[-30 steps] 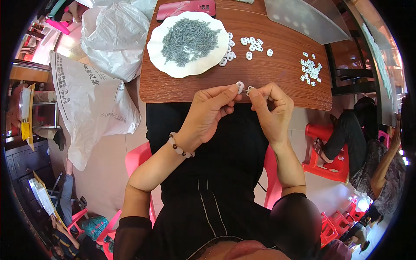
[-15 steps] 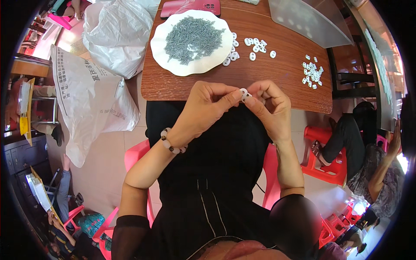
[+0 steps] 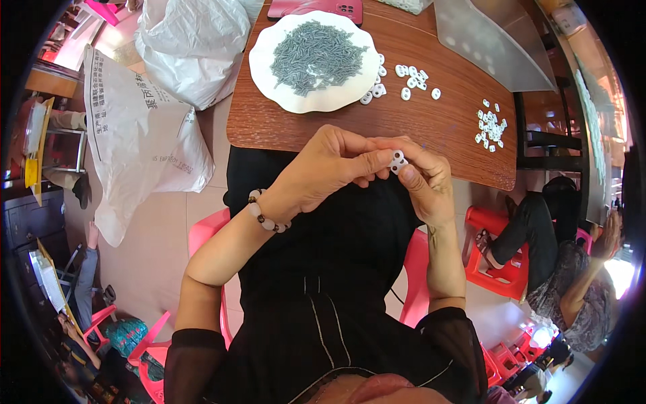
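We pinch a small white two-holed piece point(image 3: 398, 161) at frame centre between the closed fingers of our left hand point(image 3: 328, 172) and right hand point(image 3: 425, 180), just below the counter point(image 3: 431, 124) edge. Above sit a white plate point(image 3: 269, 81) of grey bits and scattered white pieces point(image 3: 490, 126).

The plate point(image 3: 269, 81) stands on the table point(image 3: 417, 128), at its left part. In the plate lies a heap of small pins point(image 3: 315, 55). Just right of the plate some small rings point(image 3: 410, 77) lie on the table, and farther right of the plate lies a second group of rings point(image 3: 491, 126). Behind the plate lies a phone point(image 3: 316, 8). Left of the plate, beside the table, stand two sacks point(image 3: 145, 135). In front of the plate, at the near table edge, the left hand point(image 3: 326, 168) and the right hand point(image 3: 424, 178) meet on one small piece point(image 3: 398, 161).
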Tool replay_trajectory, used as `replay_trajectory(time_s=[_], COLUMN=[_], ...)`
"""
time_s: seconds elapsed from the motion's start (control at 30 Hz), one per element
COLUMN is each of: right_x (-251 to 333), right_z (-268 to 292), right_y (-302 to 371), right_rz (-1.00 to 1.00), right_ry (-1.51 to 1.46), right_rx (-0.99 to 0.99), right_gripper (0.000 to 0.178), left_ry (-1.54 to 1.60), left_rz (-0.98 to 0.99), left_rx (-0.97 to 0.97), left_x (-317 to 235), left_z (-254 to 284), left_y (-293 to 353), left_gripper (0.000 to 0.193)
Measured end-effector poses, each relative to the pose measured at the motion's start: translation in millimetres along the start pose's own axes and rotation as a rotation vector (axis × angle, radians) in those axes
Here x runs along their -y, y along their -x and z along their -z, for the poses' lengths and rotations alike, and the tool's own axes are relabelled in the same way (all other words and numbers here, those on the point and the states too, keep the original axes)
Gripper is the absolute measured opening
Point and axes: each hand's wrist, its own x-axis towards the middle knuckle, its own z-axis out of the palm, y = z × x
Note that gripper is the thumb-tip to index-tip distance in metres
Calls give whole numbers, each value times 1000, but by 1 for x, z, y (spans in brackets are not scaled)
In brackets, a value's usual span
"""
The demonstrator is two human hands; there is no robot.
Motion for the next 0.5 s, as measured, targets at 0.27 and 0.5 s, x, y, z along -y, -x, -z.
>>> replay_trajectory(time_s=[0.27,0.5], right_x=[-1,-1], right_z=[-10,-17], right_y=[1,3], right_rz=[65,194], right_ry=[67,211], right_rx=[-124,-201], right_gripper=[34,34], left_ry=[168,84], left_rz=[-5,-57], left_rx=[-20,-50], left_x=[8,8], left_z=[-3,-10], left_y=[5,8], left_gripper=[27,25])
